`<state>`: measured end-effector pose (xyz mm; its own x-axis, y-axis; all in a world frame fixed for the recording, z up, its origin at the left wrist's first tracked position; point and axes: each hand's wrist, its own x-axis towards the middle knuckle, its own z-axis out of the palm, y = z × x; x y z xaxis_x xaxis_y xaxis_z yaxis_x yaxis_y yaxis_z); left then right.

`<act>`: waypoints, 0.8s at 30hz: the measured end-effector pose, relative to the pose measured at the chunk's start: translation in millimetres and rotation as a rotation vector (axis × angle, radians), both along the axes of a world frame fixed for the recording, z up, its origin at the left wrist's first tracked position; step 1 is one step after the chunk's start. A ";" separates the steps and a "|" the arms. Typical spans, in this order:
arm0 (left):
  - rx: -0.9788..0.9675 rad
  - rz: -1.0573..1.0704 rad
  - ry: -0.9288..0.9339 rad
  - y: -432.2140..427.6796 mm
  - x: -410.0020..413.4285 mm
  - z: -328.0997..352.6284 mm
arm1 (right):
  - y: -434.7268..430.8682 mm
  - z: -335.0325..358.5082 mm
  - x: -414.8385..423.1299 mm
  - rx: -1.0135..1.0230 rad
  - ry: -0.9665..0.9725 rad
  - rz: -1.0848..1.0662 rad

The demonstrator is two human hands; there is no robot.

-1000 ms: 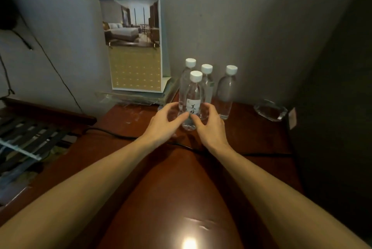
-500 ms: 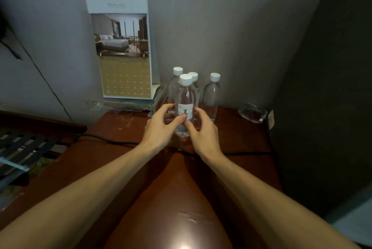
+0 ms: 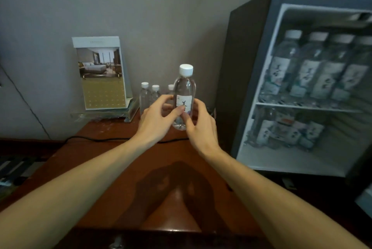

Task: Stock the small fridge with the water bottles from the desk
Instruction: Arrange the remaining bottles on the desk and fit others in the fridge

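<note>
Bottle, clear plastic, round white cap

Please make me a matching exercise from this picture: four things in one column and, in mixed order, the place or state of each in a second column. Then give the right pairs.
Things
1. labelled bottle
2. calendar
3. black cable
4. fridge

Places or states
a. upright by the wall
b. open, with bottles on its shelves
c. pinched between left hand and right hand
d. lies across the desk

Pairs: 1-c, 2-a, 3-d, 4-b
</note>
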<state>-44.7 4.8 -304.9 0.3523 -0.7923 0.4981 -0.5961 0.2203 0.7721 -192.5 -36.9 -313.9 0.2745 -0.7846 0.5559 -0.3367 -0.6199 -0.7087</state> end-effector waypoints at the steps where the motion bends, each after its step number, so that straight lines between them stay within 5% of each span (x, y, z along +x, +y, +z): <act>1: -0.012 0.000 -0.010 5.7 -11.1 4.6 | 7.1 4.3 -11.4 -0.012 -0.014 -0.007; 24: -0.078 -0.542 -0.078 14.1 -268.9 27.7 | 69.9 11.1 -282.2 -0.169 -0.019 -0.439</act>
